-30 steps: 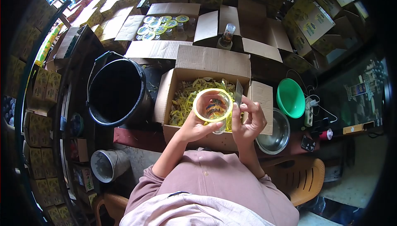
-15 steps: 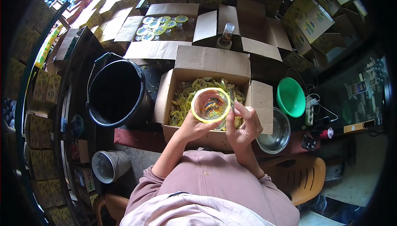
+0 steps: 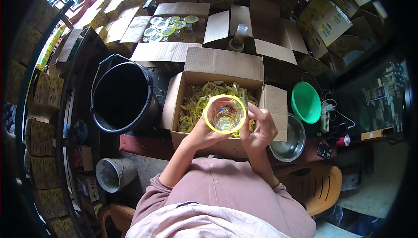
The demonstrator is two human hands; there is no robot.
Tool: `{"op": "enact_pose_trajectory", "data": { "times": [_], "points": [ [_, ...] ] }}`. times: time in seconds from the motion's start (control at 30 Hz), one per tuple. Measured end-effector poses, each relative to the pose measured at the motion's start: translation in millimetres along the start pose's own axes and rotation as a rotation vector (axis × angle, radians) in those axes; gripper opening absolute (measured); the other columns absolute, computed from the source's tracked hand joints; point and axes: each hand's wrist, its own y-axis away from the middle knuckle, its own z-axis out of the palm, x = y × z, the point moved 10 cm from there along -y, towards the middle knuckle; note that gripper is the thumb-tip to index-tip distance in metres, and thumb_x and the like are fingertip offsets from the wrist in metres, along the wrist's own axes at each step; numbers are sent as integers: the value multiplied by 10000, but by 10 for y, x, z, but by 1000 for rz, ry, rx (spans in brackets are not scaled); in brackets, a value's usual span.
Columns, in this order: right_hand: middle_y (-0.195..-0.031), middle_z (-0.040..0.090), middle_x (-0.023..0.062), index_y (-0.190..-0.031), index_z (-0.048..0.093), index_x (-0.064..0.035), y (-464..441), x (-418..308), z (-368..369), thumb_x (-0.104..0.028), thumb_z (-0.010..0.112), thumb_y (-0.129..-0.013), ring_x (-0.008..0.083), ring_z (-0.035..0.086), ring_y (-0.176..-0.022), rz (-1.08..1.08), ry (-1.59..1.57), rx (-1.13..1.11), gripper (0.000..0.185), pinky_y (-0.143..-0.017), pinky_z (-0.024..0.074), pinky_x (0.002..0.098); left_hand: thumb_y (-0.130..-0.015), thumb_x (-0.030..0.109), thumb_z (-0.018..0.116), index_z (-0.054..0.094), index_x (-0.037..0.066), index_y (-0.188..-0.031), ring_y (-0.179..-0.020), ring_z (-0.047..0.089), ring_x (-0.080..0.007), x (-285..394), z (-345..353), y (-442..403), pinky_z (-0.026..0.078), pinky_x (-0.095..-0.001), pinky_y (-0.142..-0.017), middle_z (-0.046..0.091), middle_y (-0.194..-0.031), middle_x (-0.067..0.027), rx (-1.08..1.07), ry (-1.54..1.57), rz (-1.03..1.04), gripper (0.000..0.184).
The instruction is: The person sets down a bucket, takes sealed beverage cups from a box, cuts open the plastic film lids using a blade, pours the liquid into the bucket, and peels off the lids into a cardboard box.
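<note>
My left hand (image 3: 201,134) is wrapped round a clear plastic cup (image 3: 225,114) with a yellow rim, its mouth tilted toward me. At the cup's right side, my right hand (image 3: 259,131) is closed, thumb against fingers, on a thin blade-like tool (image 3: 244,100) that stands along the rim. How far it touches the rim I cannot tell. Both hands are above an open cardboard box (image 3: 224,62) holding a heap of yellow and silvery scraps (image 3: 196,103).
A black bucket (image 3: 150,103) stands left of the box. To the right are a green bowl (image 3: 306,102) and a metal bowl (image 3: 296,140). Behind, another carton (image 3: 165,51) holds several yellow-lidded cups (image 3: 167,31). A grey pail (image 3: 130,172) sits low at left.
Both hands and the cup have moved slightly right and toward me. The cup has tilted a little, and the blade-like tool stays beside its rim.
</note>
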Motion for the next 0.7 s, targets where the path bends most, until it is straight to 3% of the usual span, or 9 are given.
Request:
{"op": "enact_pose_trajectory", "data": {
  "times": [0.13, 0.5, 0.7],
  "points": [
    [-674, 581, 62, -930, 611, -62, 11, 105, 9, 27, 650, -691, 157, 587, -586, 81, -89, -32, 258, -548, 465, 258, -661, 90, 718, 328, 28, -1243, -1084, 466, -186, 12, -13, -15, 372, -315, -931, 461, -1155, -105, 3, 32, -8, 704],
    [-677, 582, 59, -934, 609, -64, -40, 97, 15, 26, 644, -692, 152, 600, -608, 74, -68, -39, 260, -549, 467, 266, -672, 119, 728, 344, 13, -1231, -1116, 426, -192, -20, 39, 4, 362, -311, -937, 432, -1179, -111, -57, 39, 8, 687],
    [-672, 579, 55, -926, 610, -61, 20, 92, -29, 16, 644, -696, 154, 596, -600, 104, -42, -3, 245, -547, 472, 267, -735, 74, 658, 250, 39, -1275, -1154, 383, -201, -76, 39, 8, 350, -323, -950, 400, -1201, -109, -18, 354, 22, 677]
  ]
}}
